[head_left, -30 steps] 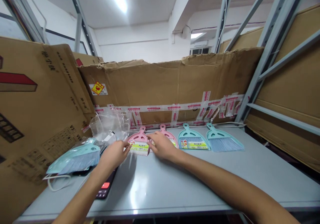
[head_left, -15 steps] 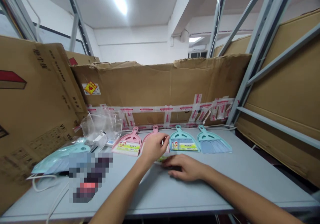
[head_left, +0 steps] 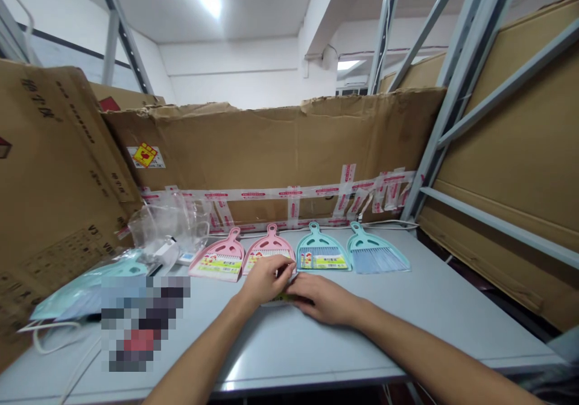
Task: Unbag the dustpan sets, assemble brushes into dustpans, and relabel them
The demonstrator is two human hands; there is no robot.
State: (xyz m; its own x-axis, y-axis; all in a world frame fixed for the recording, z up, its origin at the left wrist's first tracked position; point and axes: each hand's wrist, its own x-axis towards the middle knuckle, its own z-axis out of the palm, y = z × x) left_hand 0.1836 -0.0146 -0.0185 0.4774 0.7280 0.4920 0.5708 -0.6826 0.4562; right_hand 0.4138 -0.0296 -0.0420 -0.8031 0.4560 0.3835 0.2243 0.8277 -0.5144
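Note:
Two pink dustpans (head_left: pixel 220 259) (head_left: pixel 270 249) and two teal dustpans (head_left: pixel 324 254) (head_left: pixel 379 255) lie in a row on the grey table, each with a brush in it. Three carry a yellow-green label; the right teal one shows none. My left hand (head_left: pixel 266 281) is in front of the second pink dustpan, its fingers bent together. Close beside it, my right hand (head_left: pixel 322 297) has its fingers curled against the same spot. Under both hands shows part of a yellow-green label (head_left: pixel 281 298), mostly covered.
Clear plastic bags (head_left: pixel 169 221) lie at the back left. A bagged teal dustpan (head_left: pixel 90 287), white cables and a pixelated dark object (head_left: pixel 158 320) are at the left. A cardboard wall (head_left: pixel 253 145) stands behind, with a metal rack post (head_left: pixel 429 145) at the right.
My left hand has moved down and toward me, and my right hand has come up against it. The camera view has shifted slightly, moving the scene leftward.

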